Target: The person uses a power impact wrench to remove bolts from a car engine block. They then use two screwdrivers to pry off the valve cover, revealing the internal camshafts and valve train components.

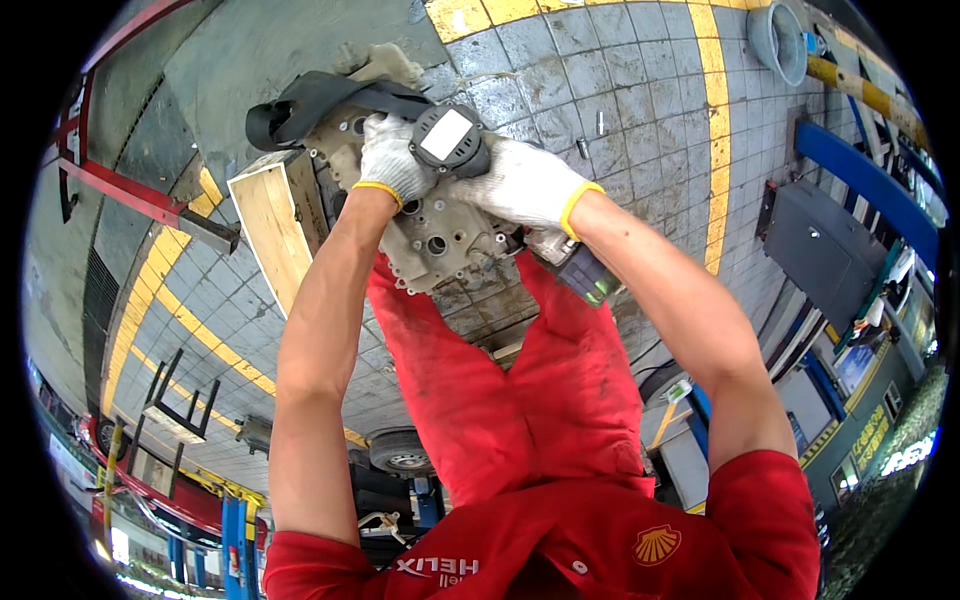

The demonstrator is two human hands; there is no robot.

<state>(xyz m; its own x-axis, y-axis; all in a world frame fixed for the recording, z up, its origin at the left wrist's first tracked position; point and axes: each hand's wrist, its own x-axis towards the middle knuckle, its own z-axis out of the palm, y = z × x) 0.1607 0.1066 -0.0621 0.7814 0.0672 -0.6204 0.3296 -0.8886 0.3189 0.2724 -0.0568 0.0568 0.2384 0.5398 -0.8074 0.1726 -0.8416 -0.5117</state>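
My right hand [525,182], in a white knit glove with a yellow cuff, is wrapped around the grip of a cordless impact wrench [462,160]. The wrench's round black back end with a white label points up, and its battery pack [590,278] shows beyond my right wrist. Close against the wrench's left side is my gloved left hand [392,160], its fingers curled; what they grip is hidden. Under both hands lies a grey cast metal engine part [440,235] with round holes and bolt bosses. The wrench's front end is out of sight.
A black curved part [340,95] lies across the engine part's far side. Left of it stands a wooden box [275,215]. Two small metal pieces, including a socket [583,147], lie on the tiles. A grey bucket [778,45] stands far right; a red metal frame [130,190] is left.
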